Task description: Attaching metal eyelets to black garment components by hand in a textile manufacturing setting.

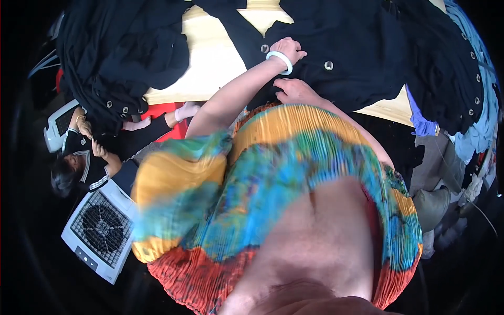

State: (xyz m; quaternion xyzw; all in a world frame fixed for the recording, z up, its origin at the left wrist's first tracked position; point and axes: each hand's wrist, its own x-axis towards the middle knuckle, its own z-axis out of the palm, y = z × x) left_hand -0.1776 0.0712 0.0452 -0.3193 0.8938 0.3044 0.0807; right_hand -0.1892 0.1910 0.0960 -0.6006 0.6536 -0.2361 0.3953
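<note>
Head view shows dark cloth point(362, 58) covering most of the pale wooden worktop point(210, 60) right in front of the person, probably spread that wide so the wood takes the weight instead of the arms. Left grip point(287, 48), the one with the pale bracelet point(286, 61) round the wrist, is further out on the cloth with fingers bent, just beside a small round disc point(264, 48). Right grip point(296, 90) sits closer to the body; my guess is that it steadies the near side while the other one reaches. Can't tell if either is pinching fabric or just resting, since the fingertips don't show well enough. Light blue fabric point(478, 139) hangs off at the far right, likely parked there out of the way. Co-worker point(107, 155) sits off left beside a white fan unit point(86, 255).
</note>
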